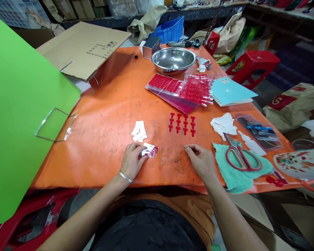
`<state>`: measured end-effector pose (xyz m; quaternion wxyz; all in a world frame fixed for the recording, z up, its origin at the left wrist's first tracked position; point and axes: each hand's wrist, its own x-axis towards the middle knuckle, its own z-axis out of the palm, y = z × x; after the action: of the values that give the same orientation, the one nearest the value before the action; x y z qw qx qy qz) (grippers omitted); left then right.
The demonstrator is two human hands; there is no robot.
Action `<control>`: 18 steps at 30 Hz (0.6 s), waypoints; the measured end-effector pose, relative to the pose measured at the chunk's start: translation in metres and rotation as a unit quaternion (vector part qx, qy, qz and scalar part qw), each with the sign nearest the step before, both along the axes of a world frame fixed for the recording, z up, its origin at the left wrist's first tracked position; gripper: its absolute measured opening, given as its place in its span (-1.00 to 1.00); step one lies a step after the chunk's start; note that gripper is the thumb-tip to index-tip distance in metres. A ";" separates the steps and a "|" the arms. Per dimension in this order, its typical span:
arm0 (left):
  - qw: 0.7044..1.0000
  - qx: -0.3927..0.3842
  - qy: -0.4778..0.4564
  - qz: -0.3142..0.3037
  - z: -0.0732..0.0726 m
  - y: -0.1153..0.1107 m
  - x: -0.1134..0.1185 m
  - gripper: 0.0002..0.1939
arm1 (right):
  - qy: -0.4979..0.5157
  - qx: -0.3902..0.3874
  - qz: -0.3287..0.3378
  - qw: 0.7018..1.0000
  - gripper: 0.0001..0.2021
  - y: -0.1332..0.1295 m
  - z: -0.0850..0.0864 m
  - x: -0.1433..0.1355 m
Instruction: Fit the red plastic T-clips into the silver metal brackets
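Observation:
My left hand (133, 158) is closed on the left end of a fanned stack of small white-and-red cards (152, 151) at the table's near edge. Just beyond it, a loose pile of small white cards (139, 131) lies on the orange cover. To the right, my right hand (201, 159) hovers at or rests on the cover with thumb and fingers pinched together. Anything between those fingertips is too small or hidden to name. Past the right hand, several red T-shaped pieces (185, 122) lie in neat rows.
Red sheets in clear plastic (178, 89) lie beyond the T-shaped pieces, before a steel bowl (174, 60). Red-handled scissors (242, 157) rest on a green cloth (223, 167) at right, near crumpled white tissue (223, 125). A green board (23, 115) and cardboard (86, 48) stand left.

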<state>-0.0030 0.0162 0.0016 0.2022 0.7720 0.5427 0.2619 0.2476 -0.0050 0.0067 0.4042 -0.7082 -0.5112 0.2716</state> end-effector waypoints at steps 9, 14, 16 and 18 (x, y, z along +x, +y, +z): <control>0.999 0.035 -0.012 -0.031 0.017 0.015 0.014 -0.76 | -0.041 0.001 -0.015 0.999 -0.78 0.021 -0.005 0.026; 0.983 0.045 0.085 -0.157 0.022 0.043 0.069 -0.84 | -0.164 0.022 0.037 0.985 -0.86 0.056 -0.001 0.029; 0.973 0.040 0.132 -0.184 0.019 0.056 0.093 -0.83 | -0.207 0.013 0.062 0.976 -0.87 0.070 0.000 0.025; 0.968 0.035 0.162 -0.187 0.015 0.069 0.111 -0.79 | -0.234 0.004 0.077 0.969 -0.87 0.082 -0.002 0.020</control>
<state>0.1078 0.0848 0.0168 0.1297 0.8984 0.4051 0.1092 0.2677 0.0766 0.0052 0.2539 -0.7087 -0.6459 0.1266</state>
